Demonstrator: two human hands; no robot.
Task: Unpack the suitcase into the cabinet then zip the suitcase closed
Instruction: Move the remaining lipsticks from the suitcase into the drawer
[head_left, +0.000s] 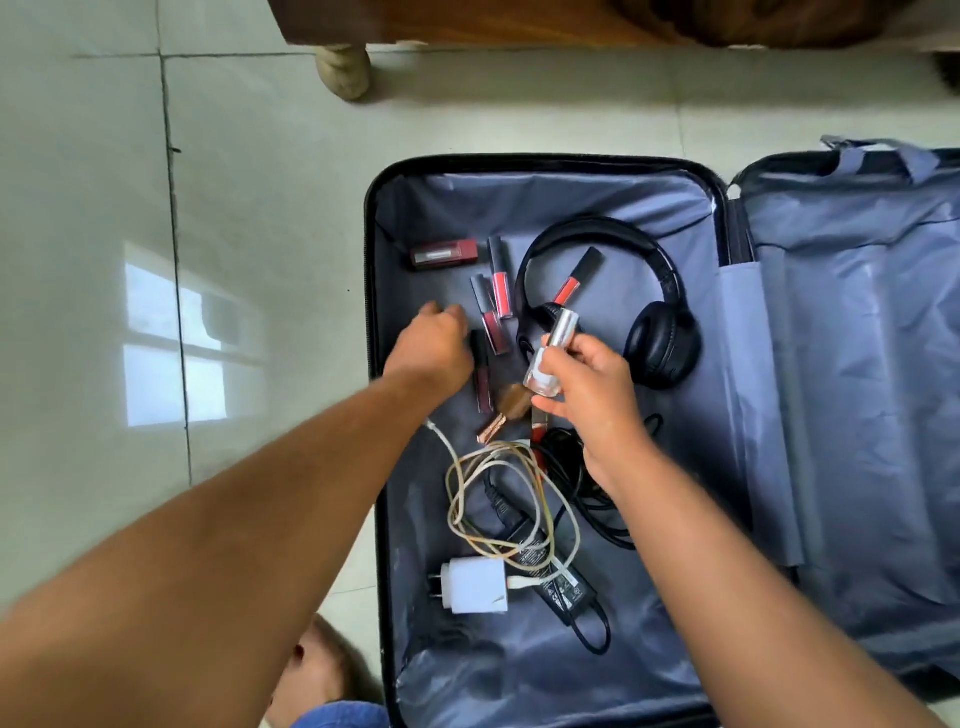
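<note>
A: Start closest to the camera — what lies in the suitcase (371, 364)?

B: It lies open on the tiled floor (104, 208), grey lining up. Nearest is a white plug adapter (475, 586), and just beside it a black power brick (550, 566) with a pale cable (498, 499) looped loosely over it. A black cord (587, 483) is bunched further in, partly under the right wrist.

A: And the hands?

B: The right hand (589, 395) holds a small clear bottle with a silver cap (553, 353), pinched between fingers and thumb, raised above the contents. The left hand (434, 348) reaches down with fingers curled among the lip gloss tubes (488, 317) — whether it actually grips one I cannot tell; its fingertips are hidden.

A: Past the hands?

B: Black headphones (623, 291) lie with a red tube (576, 278) inside their band. A dark red box-shaped lipstick (444, 253) sits near the far left corner. The other half of the case (857, 364) is folded out to the right. Beyond everything stands wooden furniture (467, 21) on a rounded foot (343, 73).
</note>
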